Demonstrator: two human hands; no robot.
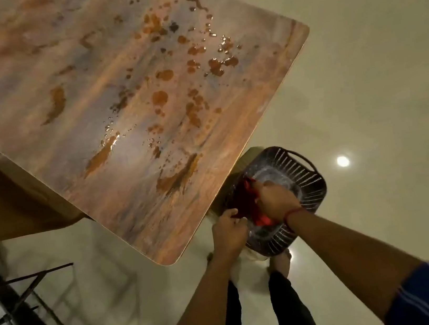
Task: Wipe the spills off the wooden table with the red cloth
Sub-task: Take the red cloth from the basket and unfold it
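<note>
Spills (pixel 163 98) are lying in orange-brown blots and wet beads across the wooden worktop (pixel 30 78), thickest toward its right side and running down to the near corner; none of it looks wiped yet. Right of that near edge and below it, the left hand (pixel 228 229) is reaching to the rim of a dark slatted basket (pixel 303 177), its fingers curled onto the edge of the red cloth (pixel 252 206). Further right, the right hand (pixel 276 197) is closing over the bunched cloth from above, fingers pressed into it. From there the spills are lying up and left, so I judge the cloth must be lifted out and carried leftward onto the surface.
</note>
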